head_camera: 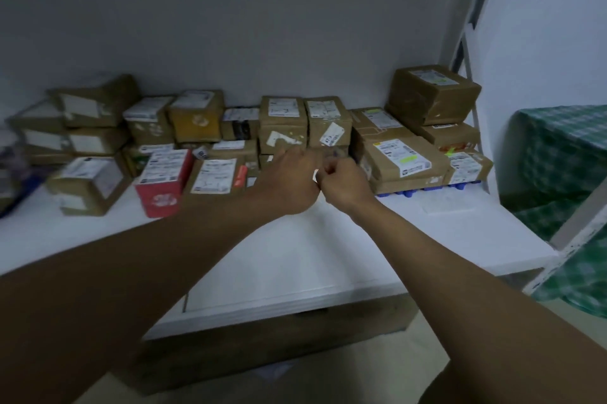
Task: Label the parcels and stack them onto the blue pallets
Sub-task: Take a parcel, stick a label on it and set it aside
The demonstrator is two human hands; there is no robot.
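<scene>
Both arms reach forward over the white platform [295, 259] toward the parcels [285, 127] stacked against the grey wall [230, 25]. The left hand [289, 180] and right hand [345, 181] meet knuckle to knuckle directly in front of the central stack. The right hand's fingers are curled, pinching a small white piece [317, 175], possibly a label; the view is too blurred to confirm. The left hand's fingers are bent toward the same spot, but the picture does not show whether they grip anything. A loose-cornered label [332, 135] hangs on the parcel just above the hands. To the right, labelled parcels rest on a blue pallet [427, 190]. A red box [162, 183] stands left of the hands, near the platform's front row.
</scene>
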